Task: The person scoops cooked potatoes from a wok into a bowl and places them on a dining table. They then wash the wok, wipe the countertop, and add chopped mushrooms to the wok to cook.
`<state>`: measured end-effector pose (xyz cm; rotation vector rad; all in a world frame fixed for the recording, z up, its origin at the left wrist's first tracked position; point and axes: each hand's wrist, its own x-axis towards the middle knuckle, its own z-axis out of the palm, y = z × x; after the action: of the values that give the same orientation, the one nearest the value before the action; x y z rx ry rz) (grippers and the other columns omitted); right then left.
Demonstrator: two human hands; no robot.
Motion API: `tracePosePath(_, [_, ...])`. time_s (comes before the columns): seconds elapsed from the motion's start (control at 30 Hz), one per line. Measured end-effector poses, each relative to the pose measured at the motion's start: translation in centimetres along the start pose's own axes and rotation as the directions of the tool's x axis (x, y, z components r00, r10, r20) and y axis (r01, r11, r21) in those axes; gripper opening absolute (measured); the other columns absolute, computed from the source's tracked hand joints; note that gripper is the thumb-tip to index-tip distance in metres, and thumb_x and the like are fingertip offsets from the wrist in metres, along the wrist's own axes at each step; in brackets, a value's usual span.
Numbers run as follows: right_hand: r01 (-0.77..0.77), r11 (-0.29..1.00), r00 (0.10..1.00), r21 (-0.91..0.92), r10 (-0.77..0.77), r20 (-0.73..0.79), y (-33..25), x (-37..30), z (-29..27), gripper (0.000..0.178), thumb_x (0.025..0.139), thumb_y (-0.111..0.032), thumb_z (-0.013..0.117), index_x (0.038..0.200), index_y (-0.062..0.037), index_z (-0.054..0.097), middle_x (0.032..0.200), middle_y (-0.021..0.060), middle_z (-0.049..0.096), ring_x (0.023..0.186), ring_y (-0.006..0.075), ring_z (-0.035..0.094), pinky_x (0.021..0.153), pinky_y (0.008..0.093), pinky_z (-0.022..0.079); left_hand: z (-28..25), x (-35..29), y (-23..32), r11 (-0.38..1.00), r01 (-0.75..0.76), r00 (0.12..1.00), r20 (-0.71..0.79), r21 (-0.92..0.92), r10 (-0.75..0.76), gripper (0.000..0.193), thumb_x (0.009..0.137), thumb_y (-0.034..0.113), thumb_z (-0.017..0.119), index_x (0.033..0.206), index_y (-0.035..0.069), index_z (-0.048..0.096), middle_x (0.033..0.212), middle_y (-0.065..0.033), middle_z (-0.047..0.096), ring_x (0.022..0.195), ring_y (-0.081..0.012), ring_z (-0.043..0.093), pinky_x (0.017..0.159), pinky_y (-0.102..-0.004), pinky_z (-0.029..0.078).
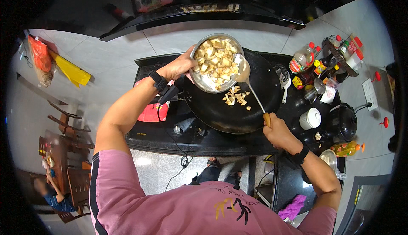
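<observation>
My left hand (182, 66) is closed on the rim of a steel bowl (199, 82) and holds it above the wok. Pale chopped pieces with brownish edges (216, 58) fill the bowl; I cannot tell what food they are. Below it, several of the same pieces (236, 97) lie in the black wok (208, 113) on the stove. My right hand (278, 131) grips the wooden handle of a metal wok spatula (255, 92). The spatula's head is against the bowl's right side, next to the pieces.
Right of the wok lies a white spoon (286, 90). Bottles (302, 58), a condiment rack (340, 58), a white lidded jar (310, 119) and a black cooker (341, 122) crowd the right. A range hood (204, 16) overhangs the stove. A cable (172, 135) hangs from my left wrist. Another person (59, 199) sits far left.
</observation>
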<state>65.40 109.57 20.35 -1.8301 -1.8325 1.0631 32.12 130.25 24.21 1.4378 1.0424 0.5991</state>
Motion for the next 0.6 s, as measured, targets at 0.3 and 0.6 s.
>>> tracePosePath(0.3, [0.121, 0.881, 0.968, -0.457, -0.206, -0.14, 0.2, -1.0, -0.5, 0.023, 0.085, -0.006, 0.06, 0.095, 0.0036, 0.043, 0.072, 0.0298, 0.062, 0.069, 0.0479, 0.064, 0.06, 0.0517, 0.054, -0.3, 1.7, -1.8, 0.993, 0.012, 1.0, -0.011, -0.118, -0.014, 0.064, 0.086, 0.004, 0.048, 0.145, 0.0, 0.024, 0.113, -0.0212, 0.061, 0.077, -0.0277, 0.071, 0.048, -0.0354, 0.063])
tracePosePath(0.6, [0.188, 0.701, 0.925, -0.687, -0.363, -0.117, -0.4, -2.7, -1.4, 0.016, 0.085, -0.003, 0.059, 0.092, -0.0018, 0.045, 0.063, 0.018, 0.062, 0.057, 0.0361, 0.065, 0.05, 0.0438, 0.052, -0.3, 0.7, -1.6, 0.995, 0.084, 0.993, -0.078, -0.049, -0.088, 0.072, 0.078, -0.001, 0.046, 0.147, 0.004, 0.026, 0.098, -0.0183, 0.065, 0.059, -0.0223, 0.067, 0.043, -0.0319, 0.06])
